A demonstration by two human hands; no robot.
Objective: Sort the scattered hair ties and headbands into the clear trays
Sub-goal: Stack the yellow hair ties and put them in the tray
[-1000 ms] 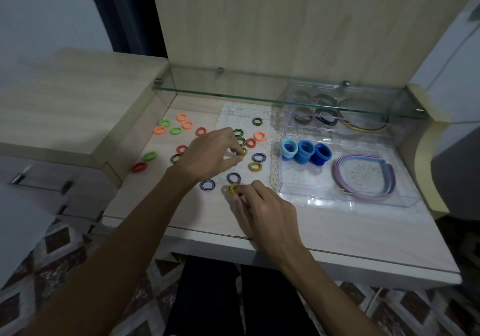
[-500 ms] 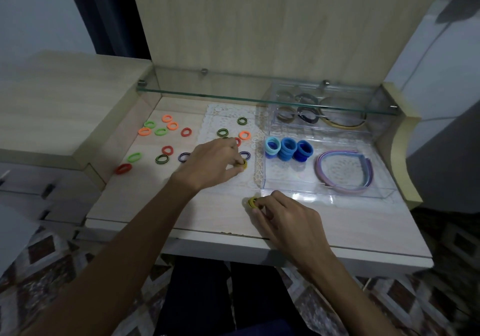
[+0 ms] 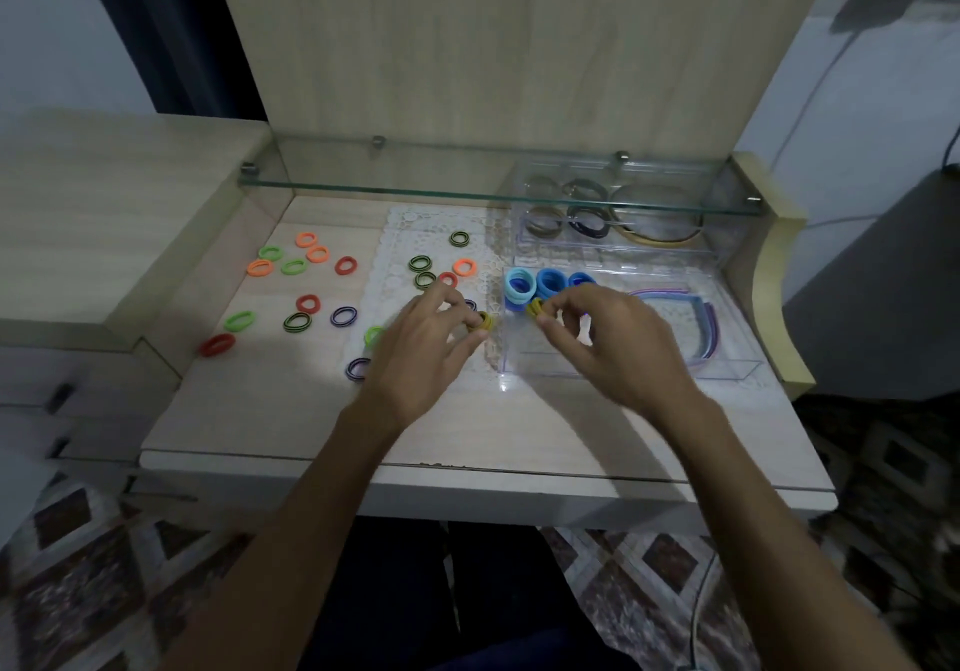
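Several small hair ties lie scattered on the wooden desk, among them an orange one, a red one and a purple striped one. My left hand pinches a yellow striped hair tie just left of the front clear tray. My right hand pinches another yellow hair tie over that tray's left part, beside the blue hair ties standing in a row. Headbands lie in the tray's right part.
A second clear tray with dark hair ties and a gold headband sits behind, under a glass shelf. A white lace mat covers the desk's middle. A raised cabinet top stands at the left.
My right hand carried its yellow hair tie from the desk's front up over the front tray. My left hand shifted right toward the tray edge with its yellow tie.
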